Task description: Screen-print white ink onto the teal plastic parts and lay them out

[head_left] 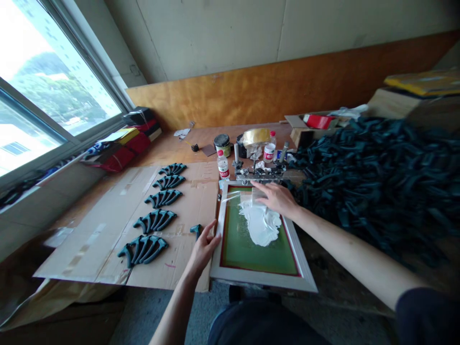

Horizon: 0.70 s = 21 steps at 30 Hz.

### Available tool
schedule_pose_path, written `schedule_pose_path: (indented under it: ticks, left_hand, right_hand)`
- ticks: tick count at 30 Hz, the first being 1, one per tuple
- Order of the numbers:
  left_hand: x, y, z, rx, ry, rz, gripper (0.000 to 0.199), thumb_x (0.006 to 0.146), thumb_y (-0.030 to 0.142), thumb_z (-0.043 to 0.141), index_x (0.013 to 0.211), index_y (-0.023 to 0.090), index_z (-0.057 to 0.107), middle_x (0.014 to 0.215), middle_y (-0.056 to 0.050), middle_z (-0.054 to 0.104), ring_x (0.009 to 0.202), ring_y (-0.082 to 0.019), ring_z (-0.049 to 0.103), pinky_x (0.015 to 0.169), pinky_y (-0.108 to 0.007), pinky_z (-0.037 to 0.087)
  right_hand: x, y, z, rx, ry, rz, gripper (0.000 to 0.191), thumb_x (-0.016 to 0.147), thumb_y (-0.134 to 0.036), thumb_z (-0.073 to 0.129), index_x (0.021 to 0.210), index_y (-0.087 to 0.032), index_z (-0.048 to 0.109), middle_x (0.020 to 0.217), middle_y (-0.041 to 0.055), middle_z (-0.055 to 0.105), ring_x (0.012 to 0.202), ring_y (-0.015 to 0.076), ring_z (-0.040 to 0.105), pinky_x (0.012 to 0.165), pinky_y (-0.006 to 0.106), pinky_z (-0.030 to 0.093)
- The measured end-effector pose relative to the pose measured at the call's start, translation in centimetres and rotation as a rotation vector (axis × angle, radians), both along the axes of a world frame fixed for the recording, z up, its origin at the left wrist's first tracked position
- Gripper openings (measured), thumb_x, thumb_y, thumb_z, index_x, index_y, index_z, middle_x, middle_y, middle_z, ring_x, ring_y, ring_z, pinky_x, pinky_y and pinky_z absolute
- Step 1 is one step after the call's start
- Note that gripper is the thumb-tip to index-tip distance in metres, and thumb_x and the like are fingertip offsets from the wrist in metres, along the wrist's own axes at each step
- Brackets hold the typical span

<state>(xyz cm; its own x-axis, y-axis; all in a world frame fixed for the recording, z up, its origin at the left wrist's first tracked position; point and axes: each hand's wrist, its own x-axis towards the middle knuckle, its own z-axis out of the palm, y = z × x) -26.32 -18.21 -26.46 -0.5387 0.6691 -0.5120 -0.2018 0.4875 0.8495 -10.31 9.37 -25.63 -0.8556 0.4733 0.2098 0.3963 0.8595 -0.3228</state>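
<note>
A silk-screen frame (264, 280) with a white wooden border lies flat in front of me, its green mesh (244, 251) edged in red. A thick smear of white ink (260, 223) covers the middle of the mesh. My right hand (275, 199) grips a clear plastic scraper (259, 196) at the far part of the screen, above the ink. My left hand (204, 247) rests against the frame's left edge, with its fingers apart. Next to that hand, dark teal plastic parts (154, 221) lie in a row on a cardboard sheet (187, 261), and one small piece (196, 231) lies apart.
A large heap of dark teal parts (373, 177) fills the right side. Behind the frame stand a metal hinge clamp (258, 175), an ink tin (222, 145) and plastic bottles (269, 151). A window (57, 81) runs along the left.
</note>
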Motion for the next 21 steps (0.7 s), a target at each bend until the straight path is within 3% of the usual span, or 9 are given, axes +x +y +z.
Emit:
schedule_pose_path:
  ticks: [3, 6, 10, 13, 15, 17, 19, 20, 21]
  left_hand:
    - [-0.6, 1.7, 3.9, 0.094, -0.021, 0.052, 0.066, 0.076, 0.064, 0.058, 0.122, 0.016, 0.061, 0.074, -0.001, 0.065, 0.062, -0.013, 0.057, 0.054, -0.022, 0.041]
    - [-1.6, 4.9, 7.3, 0.298, 0.078, 0.124, 0.055, 0.081, 0.064, 0.052, 0.106, 0.017, 0.067, 0.090, -0.005, 0.068, 0.072, -0.015, 0.060, 0.061, -0.023, 0.045]
    - [-3.2, 10.3, 10.8, 0.526, 0.140, 0.120, 0.050, 0.084, 0.061, 0.048, 0.098, 0.016, 0.065, 0.096, -0.008, 0.069, 0.084, -0.018, 0.063, 0.064, -0.024, 0.048]
    - [-3.2, 12.4, 11.9, 0.583, 0.106, 0.168, 0.052, 0.085, 0.064, 0.044, 0.099, 0.017, 0.062, 0.085, -0.007, 0.069, 0.081, -0.017, 0.064, 0.064, -0.024, 0.048]
    - [-1.8, 11.8, 10.8, 0.586, 0.096, 0.281, 0.051, 0.083, 0.063, 0.049, 0.107, 0.019, 0.059, 0.084, -0.005, 0.070, 0.076, -0.015, 0.065, 0.062, -0.023, 0.048]
    - [1.0, 9.6, 7.9, 0.435, 0.001, 0.275, 0.056, 0.079, 0.064, 0.055, 0.107, 0.016, 0.061, 0.084, -0.007, 0.071, 0.069, -0.015, 0.065, 0.058, -0.023, 0.047]
    - [4.4, 6.8, 4.2, 0.066, -0.282, -0.039, 0.065, 0.071, 0.068, 0.061, 0.098, 0.010, 0.066, 0.086, -0.015, 0.072, 0.068, -0.021, 0.067, 0.053, -0.025, 0.047]
    - [6.0, 5.5, 2.3, -0.063, -0.403, -0.125, 0.068, 0.068, 0.069, 0.063, 0.104, 0.011, 0.066, 0.094, -0.017, 0.072, 0.075, -0.025, 0.068, 0.053, -0.028, 0.048]
    - [7.5, 4.3, 0.8, -0.070, -0.472, -0.095, 0.068, 0.070, 0.070, 0.060, 0.105, 0.013, 0.065, 0.098, -0.016, 0.071, 0.081, -0.025, 0.068, 0.057, -0.029, 0.050]
  right_hand:
    - [1.1, 3.2, 0.6, 0.042, 0.072, -0.240, 0.051, 0.090, -0.049, 0.051, 0.135, -0.024, 0.050, 0.102, 0.0092, 0.063, 0.088, 0.0243, 0.059, 0.074, 0.033, 0.045]
    - [4.8, 3.9, -1.2, -0.082, 0.121, -0.405, 0.042, 0.097, -0.046, 0.036, 0.116, -0.018, 0.060, 0.097, 0.0107, 0.063, 0.087, 0.0233, 0.059, 0.073, 0.033, 0.046]
    - [8.0, -0.7, -6.3, -0.218, -0.029, -0.294, 0.031, 0.086, -0.049, 0.055, 0.077, -0.020, 0.062, 0.078, 0.0054, 0.062, 0.072, 0.0196, 0.059, 0.065, 0.030, 0.046]
    - [7.6, -5.0, -8.8, -0.253, -0.202, -0.198, 0.020, 0.084, -0.038, 0.062, 0.078, -0.018, 0.059, 0.088, 0.0078, 0.063, 0.080, 0.0201, 0.060, 0.071, 0.029, 0.045]
    - [6.8, -7.0, -8.8, -0.265, -0.270, -0.240, 0.012, 0.087, -0.029, 0.057, 0.084, -0.017, 0.057, 0.088, 0.0091, 0.064, 0.082, 0.0206, 0.060, 0.071, 0.029, 0.043]
    - [5.9, -8.9, -7.5, -0.281, -0.261, -0.330, 0.011, 0.092, -0.026, 0.051, 0.088, -0.016, 0.055, 0.083, 0.0083, 0.064, 0.078, 0.0199, 0.060, 0.068, 0.028, 0.043]
    - [4.8, -11.3, -5.8, -0.248, -0.144, -0.392, 0.014, 0.095, -0.028, 0.047, 0.091, -0.016, 0.054, 0.084, 0.0084, 0.063, 0.080, 0.0204, 0.060, 0.069, 0.030, 0.043]
    - [4.1, -12.7, -5.0, -0.215, -0.064, -0.379, 0.015, 0.095, -0.028, 0.046, 0.091, -0.016, 0.054, 0.087, 0.0090, 0.063, 0.083, 0.0211, 0.059, 0.072, 0.031, 0.043]
    - [3.5, -14.0, -4.2, -0.183, 0.018, -0.322, 0.015, 0.095, -0.027, 0.045, 0.090, -0.016, 0.055, 0.089, 0.0092, 0.063, 0.085, 0.0218, 0.058, 0.075, 0.033, 0.044]
